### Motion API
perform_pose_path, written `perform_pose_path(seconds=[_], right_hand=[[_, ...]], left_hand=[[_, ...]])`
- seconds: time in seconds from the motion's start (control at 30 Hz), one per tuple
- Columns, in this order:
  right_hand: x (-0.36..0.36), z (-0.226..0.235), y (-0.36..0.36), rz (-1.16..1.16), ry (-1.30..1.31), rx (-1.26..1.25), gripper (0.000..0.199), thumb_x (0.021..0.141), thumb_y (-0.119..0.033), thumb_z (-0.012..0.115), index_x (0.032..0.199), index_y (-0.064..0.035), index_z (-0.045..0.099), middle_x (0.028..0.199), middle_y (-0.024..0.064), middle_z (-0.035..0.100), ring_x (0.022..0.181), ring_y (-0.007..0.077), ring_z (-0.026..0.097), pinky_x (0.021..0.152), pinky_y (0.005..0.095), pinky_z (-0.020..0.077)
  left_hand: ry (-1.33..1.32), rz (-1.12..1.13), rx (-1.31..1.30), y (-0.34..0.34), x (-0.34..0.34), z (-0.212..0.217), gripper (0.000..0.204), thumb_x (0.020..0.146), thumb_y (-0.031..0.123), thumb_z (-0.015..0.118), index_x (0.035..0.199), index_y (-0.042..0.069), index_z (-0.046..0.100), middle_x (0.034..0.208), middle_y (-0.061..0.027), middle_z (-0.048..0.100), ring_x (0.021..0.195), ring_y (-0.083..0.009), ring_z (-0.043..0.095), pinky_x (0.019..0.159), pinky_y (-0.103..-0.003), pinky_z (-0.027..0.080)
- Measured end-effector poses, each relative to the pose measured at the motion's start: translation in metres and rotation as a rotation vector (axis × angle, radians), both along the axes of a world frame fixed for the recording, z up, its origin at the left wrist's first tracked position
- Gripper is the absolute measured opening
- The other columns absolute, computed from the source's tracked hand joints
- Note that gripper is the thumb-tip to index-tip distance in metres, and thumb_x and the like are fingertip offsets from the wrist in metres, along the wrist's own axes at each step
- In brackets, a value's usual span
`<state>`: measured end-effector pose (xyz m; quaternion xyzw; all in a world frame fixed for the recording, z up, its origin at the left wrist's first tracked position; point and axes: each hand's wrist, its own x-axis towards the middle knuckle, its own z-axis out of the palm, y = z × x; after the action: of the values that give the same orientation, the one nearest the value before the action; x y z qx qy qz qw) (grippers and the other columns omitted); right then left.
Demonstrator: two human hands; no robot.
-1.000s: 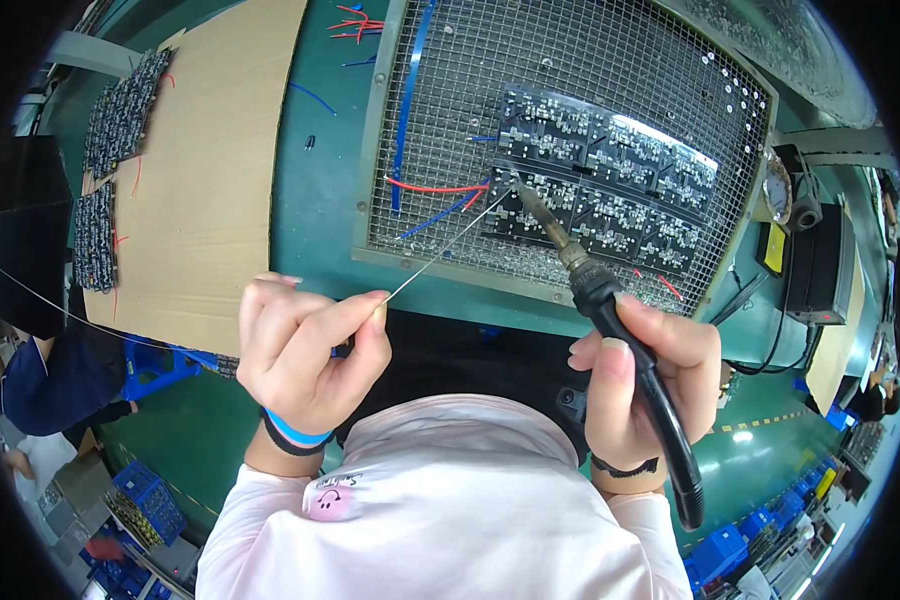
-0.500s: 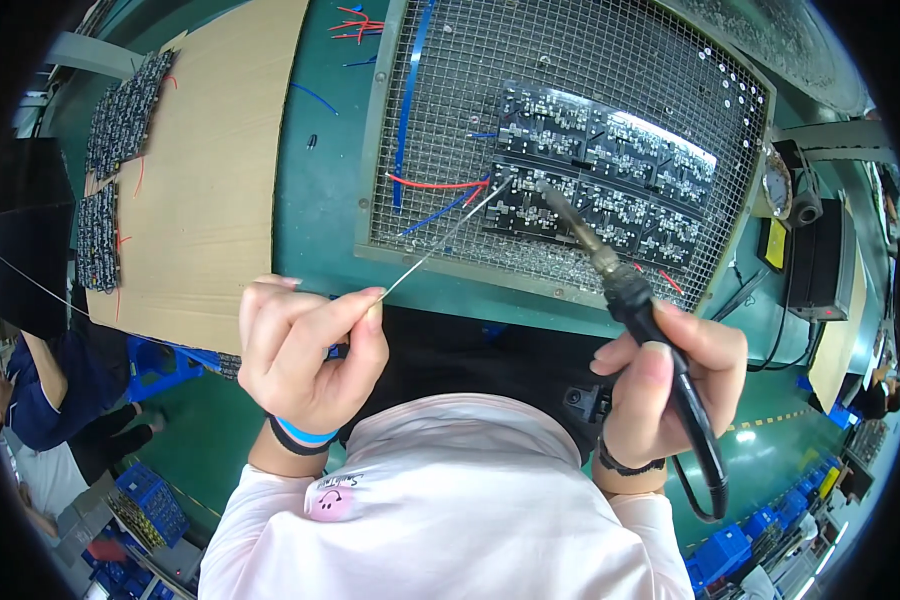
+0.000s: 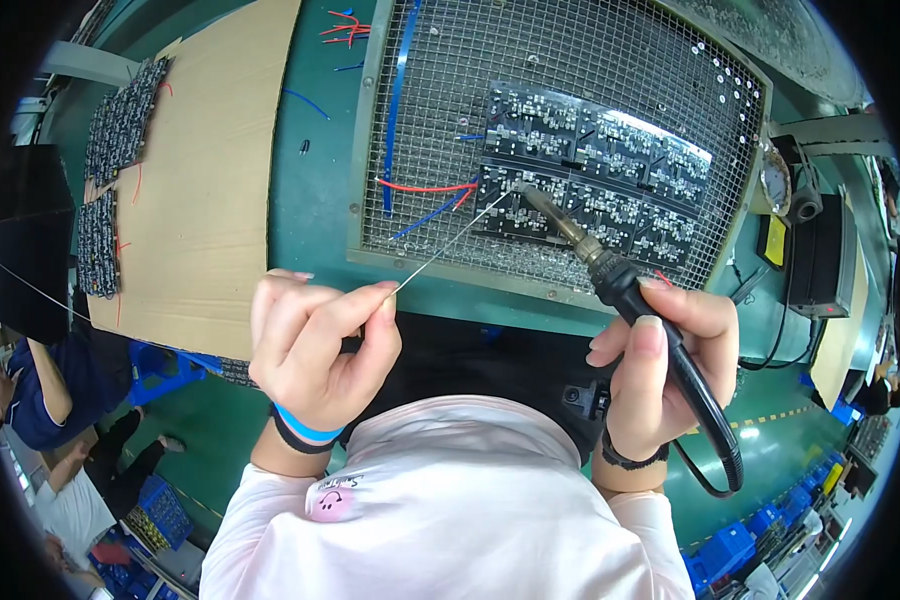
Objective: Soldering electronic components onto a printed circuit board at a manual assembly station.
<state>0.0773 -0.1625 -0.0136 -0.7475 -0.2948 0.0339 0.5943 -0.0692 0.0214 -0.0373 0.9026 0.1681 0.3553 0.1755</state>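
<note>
A: Which step is in hand?

B: Soldering, I judge, at the left end of the lower board (image 3: 620, 215), which lies on the mesh (image 3: 450, 110) in the upper middle of the frame. A red wire (image 3: 425, 188) reaches that end.

A: State of the fingers?

B: Left hand (image 3: 320, 340), left of frame centre: thumb and forefinger pinched together on the solder (image 3: 450, 244), no gap showing. Right hand (image 3: 675, 370), right of frame centre: fingers and thumb closed round the iron (image 3: 622, 288) in a pen-like hold.

A: And the tips?

B: Solder end and iron tip stand close together over the board; whether they touch, I cannot tell.

A: What does the next move call for?

B: In my judgement, a steady iron on the joint, a short feed of solder, then both lifted clear without dragging the wire.
</note>
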Motion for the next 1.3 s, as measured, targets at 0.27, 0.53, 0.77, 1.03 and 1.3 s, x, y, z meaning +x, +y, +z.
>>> perform_pose_path(seconds=[0.27, 0.53, 0.77, 1.03, 1.3], right_hand=[[0.0, -0.003, 0.001, 0.027, -0.022, 0.013, 0.019, 0.092, -0.012, 0.057, 0.102, 0.0044, 0.053, 0.065, 0.0098, 0.059, 0.048, 0.0111, 0.053, 0.049, 0.0199, 0.0412], [0.005, -0.013, -0.027, -0.1, -0.023, 0.278, 0.023, 0.089, -0.012, 0.064, 0.101, 0.0031, 0.052, 0.072, 0.0113, 0.062, 0.051, 0.0109, 0.058, 0.051, 0.0202, 0.0463], [0.004, -0.015, -0.035, -0.145, -0.067, 0.201, 0.02, 0.092, -0.014, 0.058, 0.1, 0.0033, 0.051, 0.073, 0.0096, 0.056, 0.047, 0.0118, 0.051, 0.047, 0.0206, 0.0406], [0.001, -0.015, -0.032, -0.062, -0.032, 0.142, 0.019, 0.091, -0.013, 0.059, 0.098, 0.0036, 0.052, 0.067, 0.0087, 0.055, 0.049, 0.0119, 0.052, 0.048, 0.0212, 0.0416], [0.001, -0.023, -0.031, 0.003, -0.164, 0.043, 0.021, 0.086, -0.008, 0.063, 0.101, 0.004, 0.054, 0.065, 0.0081, 0.058, 0.05, 0.0128, 0.055, 0.05, 0.0233, 0.0442]], left_hand=[[0.014, -0.025, -0.024, 0.0, 0.003, -0.003, 0.022, 0.069, -0.003, 0.075, 0.087, 0.009, 0.073, 0.066, 0.0005, 0.052, 0.063, -0.0181, 0.049, 0.067, -0.035, 0.045], [-0.187, -0.056, -0.067, -0.002, 0.0, -0.003, 0.021, 0.076, -0.003, 0.07, 0.096, 0.004, 0.07, 0.069, -0.0022, 0.056, 0.065, -0.0187, 0.053, 0.069, -0.034, 0.046], [-0.056, -0.207, -0.113, -0.017, 0.007, 0.002, 0.022, 0.07, -0.002, 0.076, 0.089, 0.009, 0.071, 0.075, -0.0009, 0.059, 0.065, -0.0181, 0.054, 0.07, -0.034, 0.049], [-0.038, -0.168, -0.106, -0.02, 0.007, 0.001, 0.024, 0.069, -0.001, 0.077, 0.089, 0.01, 0.072, 0.077, -0.0008, 0.059, 0.065, -0.018, 0.055, 0.071, -0.035, 0.049], [-0.051, -0.184, -0.09, -0.021, 0.013, -0.001, 0.013, 0.077, -0.003, 0.069, 0.088, 0.003, 0.067, 0.07, -0.003, 0.058, 0.063, -0.0168, 0.052, 0.073, -0.037, 0.045]])
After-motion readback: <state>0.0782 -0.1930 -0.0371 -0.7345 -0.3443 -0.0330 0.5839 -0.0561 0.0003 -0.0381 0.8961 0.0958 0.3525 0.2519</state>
